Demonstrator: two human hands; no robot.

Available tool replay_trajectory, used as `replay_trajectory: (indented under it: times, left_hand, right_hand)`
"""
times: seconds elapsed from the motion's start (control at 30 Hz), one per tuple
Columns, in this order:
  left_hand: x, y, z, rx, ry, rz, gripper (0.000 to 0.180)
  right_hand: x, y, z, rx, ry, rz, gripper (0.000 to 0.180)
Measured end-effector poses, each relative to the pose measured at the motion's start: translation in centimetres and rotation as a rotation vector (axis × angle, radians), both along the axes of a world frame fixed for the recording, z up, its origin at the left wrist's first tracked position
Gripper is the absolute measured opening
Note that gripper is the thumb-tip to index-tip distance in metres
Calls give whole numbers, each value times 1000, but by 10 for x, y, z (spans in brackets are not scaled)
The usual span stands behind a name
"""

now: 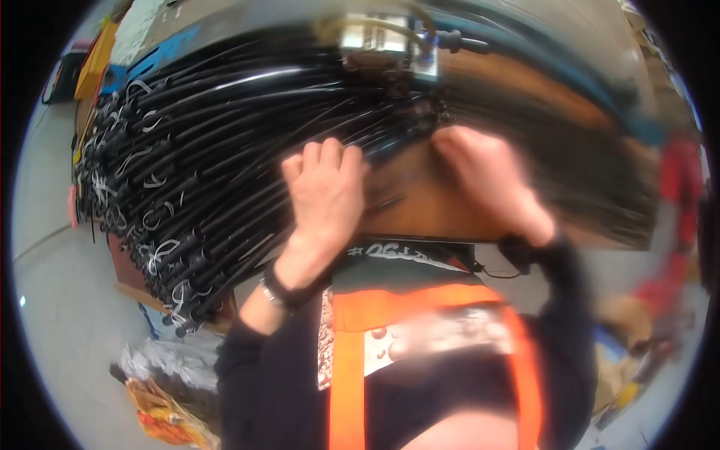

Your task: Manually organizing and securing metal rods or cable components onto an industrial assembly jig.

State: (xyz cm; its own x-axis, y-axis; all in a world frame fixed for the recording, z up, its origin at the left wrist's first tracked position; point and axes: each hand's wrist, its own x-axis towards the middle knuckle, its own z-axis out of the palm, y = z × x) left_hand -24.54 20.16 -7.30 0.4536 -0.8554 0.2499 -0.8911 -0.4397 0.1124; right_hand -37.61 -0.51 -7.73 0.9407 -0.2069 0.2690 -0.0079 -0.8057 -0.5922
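Long black rods (225,124) with white cord loops on their left ends lie fanned out in a thick pile across the left of the bench. My left hand (326,184) is closed at the right side of this pile, its fingers curled over a black rod; the palm side is hidden. To its right, my right hand (484,165) is smeared by motion, with its fingertips drawn together beside the dark end of the bundle. What it pinches, if anything, cannot be made out. Just beyond both hands stands a small metal machine (375,41) with hoses.
Brown board (420,195) shows on the bench between my hands. More thin dark rods (577,165) lie blurred on the right. A yellowish hose (326,30) loops over the machine. Crumpled plastic bags (161,367) sit on the floor at lower left, and a blurred red object (679,180) stands far right.
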Motion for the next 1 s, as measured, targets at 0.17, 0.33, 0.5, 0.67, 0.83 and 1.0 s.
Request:
replay_trajectory:
  times: [0.17,0.33,0.5,0.67,0.83,1.0]
  left_hand:
    - [-1,5,-14,-124,25,106,13]
    - [-3,8,4,-200,48,-21,10]
    - [-11,15,15,-195,127,-47,15]
    - [-12,10,34,-31,53,-108,14]
    - [6,-32,36,0,129,-372,13]
    - [20,-83,64,154,92,-672,15]
  right_hand:
    - [21,-7,10,315,134,-207,19]
    - [12,-1,27,452,334,-116,26]
    - [6,2,37,271,173,71,30]
    - [-11,-8,27,88,144,228,45]
    - [-31,-2,15,-37,-101,65,54]
    - [-52,-20,19,-140,-259,19,65]
